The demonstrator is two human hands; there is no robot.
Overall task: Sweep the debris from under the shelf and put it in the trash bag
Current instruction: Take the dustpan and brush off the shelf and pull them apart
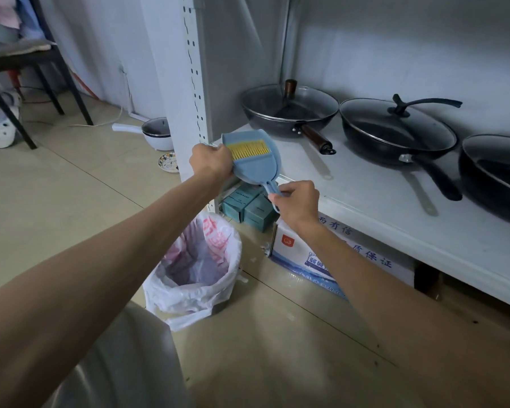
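Nearest, at the bottom of the frame, both bare forearms reach up toward the centre. Between them, lower centre, the trash bag (pixel 193 270) stands open on the tiled floor (pixel 71 207), its white plastic rim folded outward, red print on the inside. Small white debris (pixel 264 247) lies on the floor just right of the bag, beside a printed cardboard box (pixel 304 254) that sits under the shelf (pixel 380 198); teal boxes (pixel 248 206) are stacked further back under the shelf's corner.

Just above, at centre frame, the right hand (pixel 299 203) pinches the thin handle of a blue dustpan (pixel 252 164) — fingers closed around it. The left hand (pixel 211 163) is curled shut over the pan's left edge, near the yellow comb teeth. The pan is held at the shelf's front corner, above the bag.

Further back, right half of the frame, three dark lidded pans (pixel 395 128) rest on the shelf — handles pointing forward.
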